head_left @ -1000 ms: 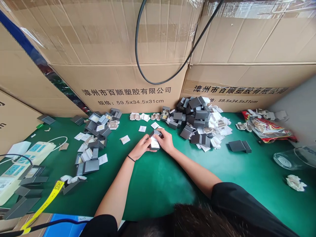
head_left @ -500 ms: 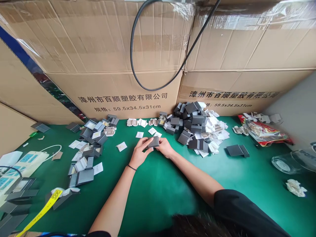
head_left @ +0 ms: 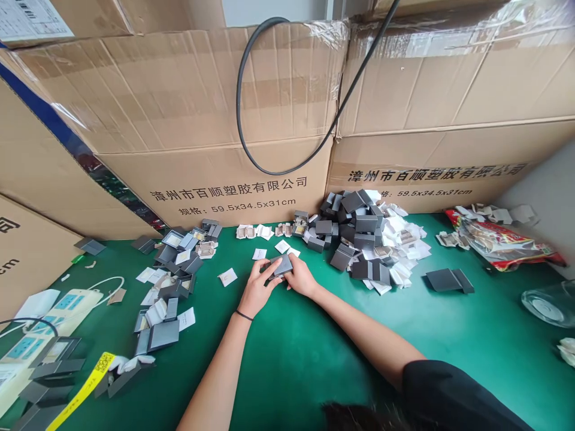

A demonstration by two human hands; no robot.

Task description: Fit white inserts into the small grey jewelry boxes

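Both hands hold a small dark grey box above the green table. My left hand grips its left side, with the thumb lying over the top. On the box's right end are the fingers of my right hand, partly hidden behind it. Just beyond the hands lie small white cards, and another white card rests to the left. A large heap of grey boxes mixed with white paper is to the right of the hands. More grey boxes, some of them open, are strewn on the left.
Large cardboard cartons wall off the back, and a black cable loops down before them. A power strip and a yellow strap lie at left. A red snack bag and a clear cup stand at right.
The whole view has shifted, with the scene sitting slightly lower and more of the left showing. Both hands keep hold of the grey box, which has tilted a little.
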